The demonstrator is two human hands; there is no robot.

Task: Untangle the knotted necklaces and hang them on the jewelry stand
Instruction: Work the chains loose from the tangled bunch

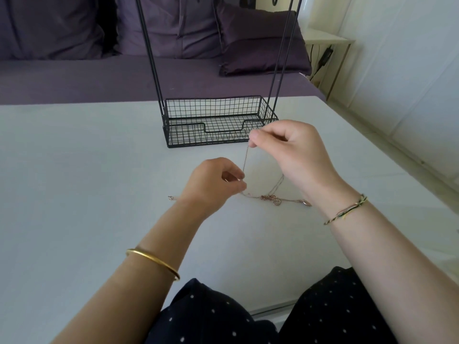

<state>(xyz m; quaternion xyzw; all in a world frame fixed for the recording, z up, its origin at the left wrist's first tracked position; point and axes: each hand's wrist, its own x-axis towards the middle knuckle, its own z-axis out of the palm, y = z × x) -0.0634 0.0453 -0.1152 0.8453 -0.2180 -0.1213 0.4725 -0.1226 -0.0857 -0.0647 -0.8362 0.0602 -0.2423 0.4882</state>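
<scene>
Watching head view: I see thin rose-gold necklaces [269, 198] bunched in knot on white table [87, 170], near front of black wire jewelry stand [216, 135]. Right hand [285, 150] pinches one fine strand, held taut above tangle. Left hand [213, 182] pinches same strand lower down, I think; chain too thin to be sure. Loose clasp ends lie flat on both sides of knot.

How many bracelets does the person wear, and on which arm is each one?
2: a gold bangle on the left forearm, and a woven thread bracelet on the right wrist. No others show.
</scene>
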